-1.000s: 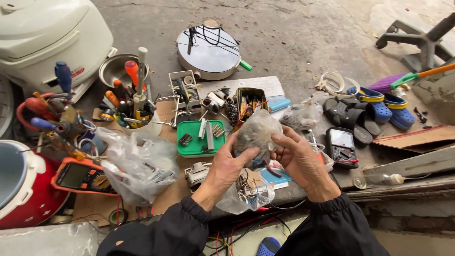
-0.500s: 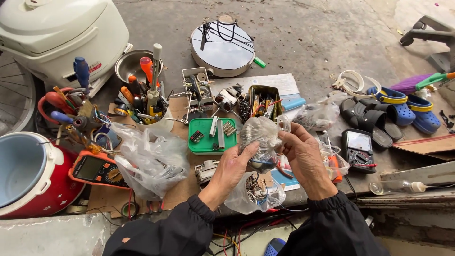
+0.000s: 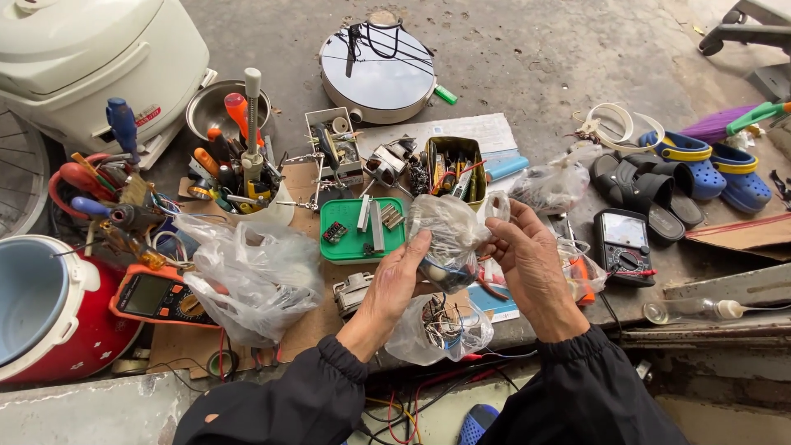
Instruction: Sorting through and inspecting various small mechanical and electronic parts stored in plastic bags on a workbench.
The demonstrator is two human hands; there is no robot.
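We grip a clear plastic bag [image 3: 449, 239] of small parts above the desk [image 3: 709, 247], left hand [image 3: 394, 284] cupping below, right hand [image 3: 527, 264] pinching its top; soft, light, slippery film. Beyond sits a green tray [image 3: 350, 247].

clear bag [image 3: 449, 235] held, orange meter's grey screen [image 3: 145, 294]

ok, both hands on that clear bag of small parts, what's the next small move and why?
Probably spread the bag's mouth. The left hand cups the clear plastic bag from below while the right hand pinches its gathered top. The neck looks bunched, so the small parts inside can't be reached. Both hands hold it above the green tray.
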